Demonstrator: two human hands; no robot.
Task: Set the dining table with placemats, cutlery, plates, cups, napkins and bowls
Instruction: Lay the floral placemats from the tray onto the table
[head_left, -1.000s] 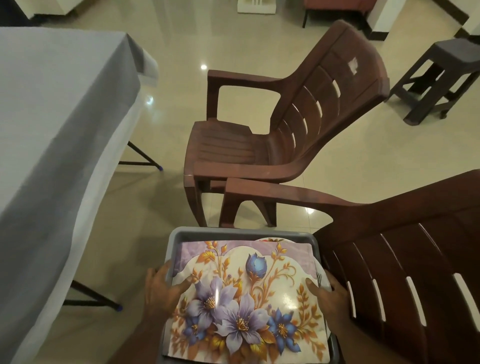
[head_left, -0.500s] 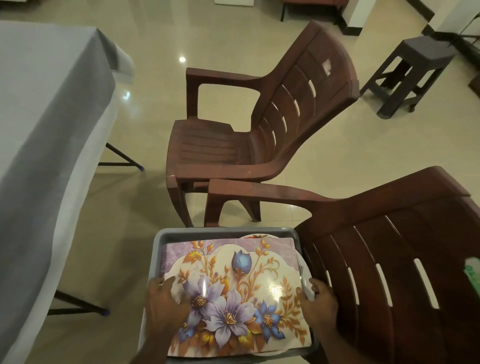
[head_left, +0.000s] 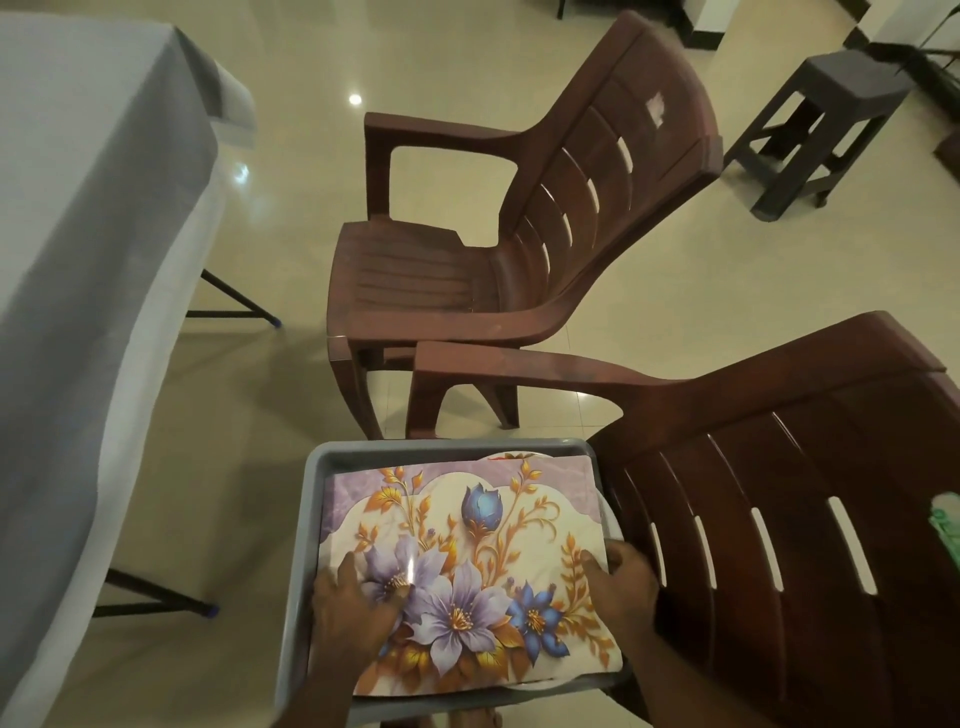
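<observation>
Here both hands lie on a flowered placemat (head_left: 467, 561) that rests on top of a grey tray (head_left: 311, 519). The left hand (head_left: 353, 613) is spread flat, fingers open, pressing on the mat's near left part over a purple flower; the right hand (head_left: 618, 587) curls its fingers over the mat's right edge, though whether it truly pinches the edge I cannot tell. The mat's long axis runs away from the person, its scalloped purple border at the far end and the big flowers at the near end; the near right corner sags over the tray rim. A rim of a white plate (head_left: 511, 457) peeps out from under the mat at the far side. No writing or label can be read on the mat or tray. The tray sits on the seat of a brown plastic chair (head_left: 779, 493), close against its slatted back. Beyond stands a second brown armchair (head_left: 519, 249), its seat bare. To the left is the dining table (head_left: 78, 182) under a grey cloth, on thin black legs. The floor (head_left: 208, 467) is glossy cream tile with lamp reflections, and a dark stool (head_left: 831, 119) stands at the far right.
</observation>
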